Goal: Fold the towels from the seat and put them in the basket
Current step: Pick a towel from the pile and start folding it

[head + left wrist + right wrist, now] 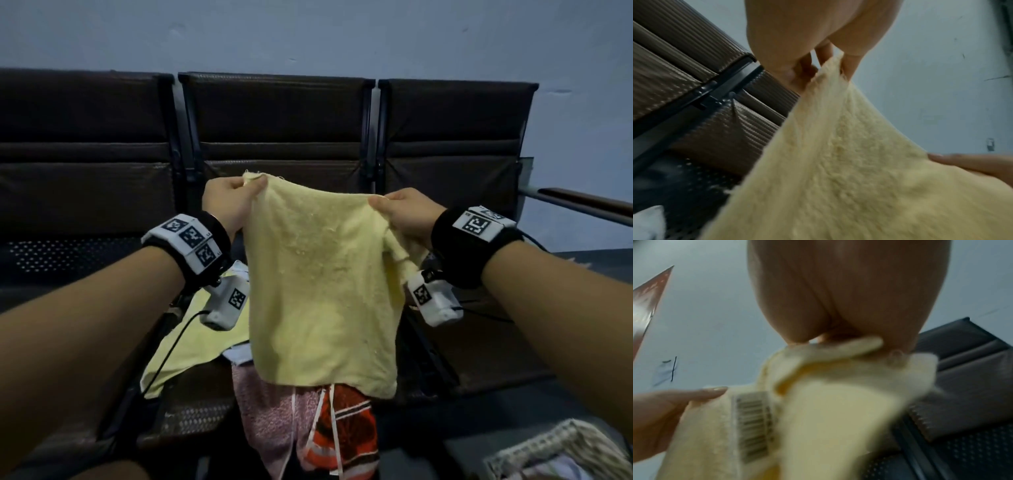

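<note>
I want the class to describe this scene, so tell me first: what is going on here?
A person stands before a row of dark brown seats and holds a pale yellow terry towel up by its top edge, the left hand pinching one corner and the right hand the other. The towel hangs unfolded. More towels lie on the seat below: another yellow one, a pink one, a red-patterned one.

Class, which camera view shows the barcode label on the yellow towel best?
The right wrist view: the barcode label lies plain on the yellow towel, though blurred. The head view and the left wrist view show only bare towel cloth, no label.
</note>
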The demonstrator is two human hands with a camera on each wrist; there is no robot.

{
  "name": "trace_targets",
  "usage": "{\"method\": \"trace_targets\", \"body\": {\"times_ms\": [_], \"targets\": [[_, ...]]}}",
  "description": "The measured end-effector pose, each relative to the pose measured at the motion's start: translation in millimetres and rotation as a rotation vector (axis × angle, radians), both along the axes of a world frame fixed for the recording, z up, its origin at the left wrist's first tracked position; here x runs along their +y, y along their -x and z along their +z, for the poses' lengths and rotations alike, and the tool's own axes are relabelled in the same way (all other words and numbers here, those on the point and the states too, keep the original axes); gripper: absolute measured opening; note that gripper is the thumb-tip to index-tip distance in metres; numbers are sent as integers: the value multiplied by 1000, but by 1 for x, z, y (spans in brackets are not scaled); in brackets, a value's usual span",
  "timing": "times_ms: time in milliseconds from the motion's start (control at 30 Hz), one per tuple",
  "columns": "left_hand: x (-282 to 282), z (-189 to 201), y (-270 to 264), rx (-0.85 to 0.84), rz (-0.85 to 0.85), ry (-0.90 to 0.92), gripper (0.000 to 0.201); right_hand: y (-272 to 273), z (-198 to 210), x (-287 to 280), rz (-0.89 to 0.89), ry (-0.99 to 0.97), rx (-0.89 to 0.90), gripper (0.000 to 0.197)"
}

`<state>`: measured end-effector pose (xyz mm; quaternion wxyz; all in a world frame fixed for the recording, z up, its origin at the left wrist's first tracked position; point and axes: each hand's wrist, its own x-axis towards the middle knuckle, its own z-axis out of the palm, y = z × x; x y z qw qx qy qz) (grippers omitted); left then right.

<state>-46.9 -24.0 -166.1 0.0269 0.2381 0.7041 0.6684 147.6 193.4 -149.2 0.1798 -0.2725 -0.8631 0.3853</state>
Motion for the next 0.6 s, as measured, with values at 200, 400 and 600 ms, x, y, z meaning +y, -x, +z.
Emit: {"method": "trace_targets", "body": {"times_ms": [200, 400, 600], "targets": [[24, -10, -43, 51, -148, -56, 29, 28, -5, -23, -77, 418, 152, 34], [34, -23, -80, 291, -462, 129, 15, 36, -10, -47, 46, 565, 124, 42], [31, -21, -62, 139, -280, 81, 28, 26, -18, -40, 188, 348, 12, 44]]}}
